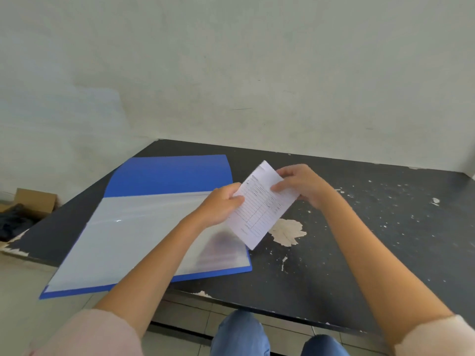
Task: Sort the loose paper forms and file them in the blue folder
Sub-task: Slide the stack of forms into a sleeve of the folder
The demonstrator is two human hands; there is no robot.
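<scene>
Farthest left of the blue folder [167, 173], beyond the table's corner, a cardboard box [36, 201] sits on the floor with something dark heaped in front of it, too blurred to name. Next comes the folder itself, lying open on the black table [359, 240] with its upper cover spread flat toward the wall and a clear plastic sleeve [123, 240] uppermost on the nearer half; its near left corner overhangs the table's front edge. Through the sleeve's lower right corner a dim purplish sheet shows, so something seems to be filed there, though I cannot read it. Just above the folder's right edge the left hand [221, 204] pinches the left margin of a paper form [259, 204], thumb on top, fingers closed on the sheet. That form, printed with ruled lines and a table, is held tilted in the air, its lower corner hanging over the folder's right border. On the form's far side the right hand [303, 183] grips its upper right edge, likewise closed on the paper. Right of the folder the tabletop is chipped, with a pale patch of bare wood [286, 231] just under the form. I judge the step in hand to be checking or squaring this form; the next move calls for finding the sleeve's open edge, lifting it with one hand, and sliding the form in straight without creasing.
</scene>
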